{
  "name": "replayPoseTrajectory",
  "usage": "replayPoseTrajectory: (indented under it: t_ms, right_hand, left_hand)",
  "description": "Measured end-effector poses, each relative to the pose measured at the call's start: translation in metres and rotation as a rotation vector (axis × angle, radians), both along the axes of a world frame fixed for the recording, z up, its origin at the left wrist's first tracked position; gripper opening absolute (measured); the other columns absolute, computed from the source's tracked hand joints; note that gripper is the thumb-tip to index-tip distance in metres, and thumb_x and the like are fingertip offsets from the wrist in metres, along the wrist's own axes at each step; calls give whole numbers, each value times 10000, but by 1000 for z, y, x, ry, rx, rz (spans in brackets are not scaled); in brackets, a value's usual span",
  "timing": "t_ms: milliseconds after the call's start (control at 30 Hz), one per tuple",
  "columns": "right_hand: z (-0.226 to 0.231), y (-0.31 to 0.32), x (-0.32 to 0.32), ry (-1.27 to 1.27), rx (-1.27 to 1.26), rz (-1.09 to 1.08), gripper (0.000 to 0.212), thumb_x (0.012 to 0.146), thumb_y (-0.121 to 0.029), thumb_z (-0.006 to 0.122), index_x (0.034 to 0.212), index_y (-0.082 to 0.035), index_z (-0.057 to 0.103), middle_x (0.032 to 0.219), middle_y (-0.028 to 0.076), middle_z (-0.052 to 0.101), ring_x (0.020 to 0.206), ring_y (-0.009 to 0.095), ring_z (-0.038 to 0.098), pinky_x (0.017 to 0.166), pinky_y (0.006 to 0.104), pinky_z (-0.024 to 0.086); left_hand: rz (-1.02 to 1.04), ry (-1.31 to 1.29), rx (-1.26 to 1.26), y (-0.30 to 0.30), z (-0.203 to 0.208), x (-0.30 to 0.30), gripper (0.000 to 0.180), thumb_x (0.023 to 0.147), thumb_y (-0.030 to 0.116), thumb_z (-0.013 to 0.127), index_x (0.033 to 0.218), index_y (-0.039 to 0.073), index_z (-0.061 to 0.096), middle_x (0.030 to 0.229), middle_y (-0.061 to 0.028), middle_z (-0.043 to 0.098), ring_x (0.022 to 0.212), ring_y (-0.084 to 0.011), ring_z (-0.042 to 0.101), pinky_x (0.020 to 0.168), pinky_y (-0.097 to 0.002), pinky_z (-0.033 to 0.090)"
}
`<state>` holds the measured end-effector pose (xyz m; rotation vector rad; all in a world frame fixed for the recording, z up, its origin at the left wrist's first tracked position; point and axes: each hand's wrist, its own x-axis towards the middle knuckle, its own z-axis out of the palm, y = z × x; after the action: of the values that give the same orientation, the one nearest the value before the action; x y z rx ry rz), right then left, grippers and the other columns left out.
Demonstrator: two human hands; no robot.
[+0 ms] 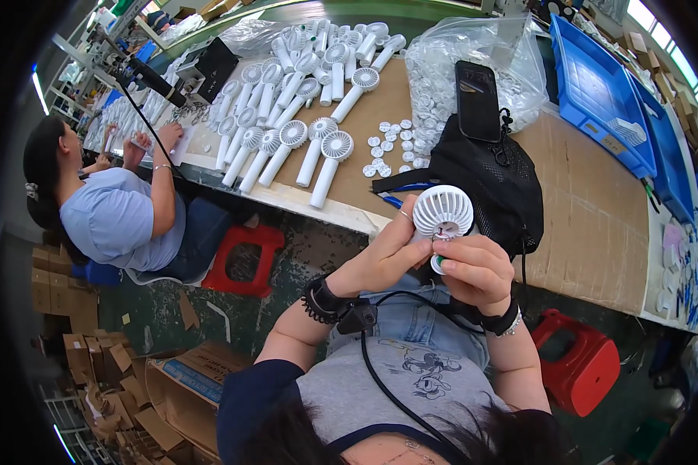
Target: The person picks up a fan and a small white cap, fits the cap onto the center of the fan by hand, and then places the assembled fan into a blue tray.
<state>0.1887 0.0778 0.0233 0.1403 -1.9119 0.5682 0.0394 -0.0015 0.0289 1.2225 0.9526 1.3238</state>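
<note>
White handheld fan is held above the lap, the left hand gripping its head and the right hand clenched round its handle. Behind it a black bag carrying one phone blocks the bench. Two red stools stand below; finished fans lie too many to count.

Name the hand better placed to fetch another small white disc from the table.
Left, probably: the left hand only steadies the white fan head and sits nearer the discs, while the right hand pinches a small part.
</note>
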Motion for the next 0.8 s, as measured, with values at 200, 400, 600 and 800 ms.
replayPoseTrajectory:
  t_ms: [200,400,600,800]
  right_hand:
    - [1,-3,2,-10,-50,-34,317,641,54,652,919,-60,551,892,144,634,601,199,589,528,266,464]
    - [0,-4,5,-26,-124,-68,322,646,57,645,923,-71,542,875,157,640,561,189,573,501,254,444]
    - [-1,-5,3,-4,-136,-41,309,649,64,652,910,-71,559,917,169,623,587,178,576,508,249,444]
    - [-5,-13,-1,27,-127,-141,305,630,83,673,881,-72,594,983,132,534,672,153,572,538,233,445]
  left_hand:
    - [-2,5,53,-1,3,0,456,828,100,448,1228,-16,263,1130,-81,401,1073,-137,368,949,-290,278]
    - [-12,20,78,-2,-4,0,452,831,101,462,1226,-14,274,1130,-86,404,1072,-141,373,944,-288,285]
    - [5,24,15,-3,0,0,408,860,109,447,1217,-5,286,1113,-85,417,1044,-133,391,920,-278,307]
    - [37,17,45,-1,-2,0,387,870,109,433,1211,-5,290,1099,-82,423,1022,-124,396,911,-271,312]
